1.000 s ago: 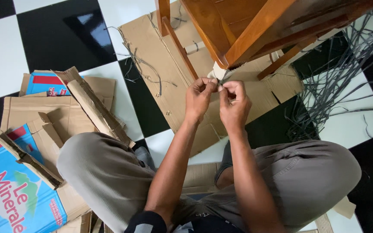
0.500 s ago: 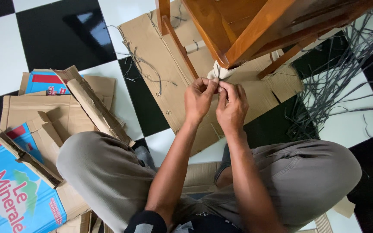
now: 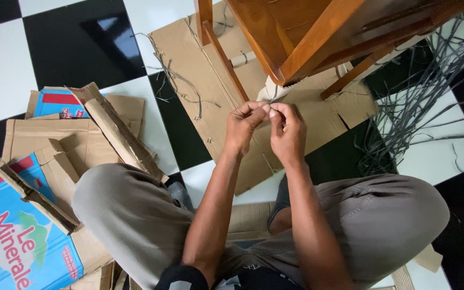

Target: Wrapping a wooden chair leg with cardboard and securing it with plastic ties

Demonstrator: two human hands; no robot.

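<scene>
Black and white floor tiles (image 3: 76, 43) lie under flat cardboard (image 3: 200, 80). Since a moment ago, both hands have dropped a little below the wooden chair (image 3: 307, 37). Left hand (image 3: 241, 129) and right hand (image 3: 287, 131) meet fingertip to fingertip, pinching a thin dark strip (image 3: 273, 96) just under the chair's corner.
</scene>
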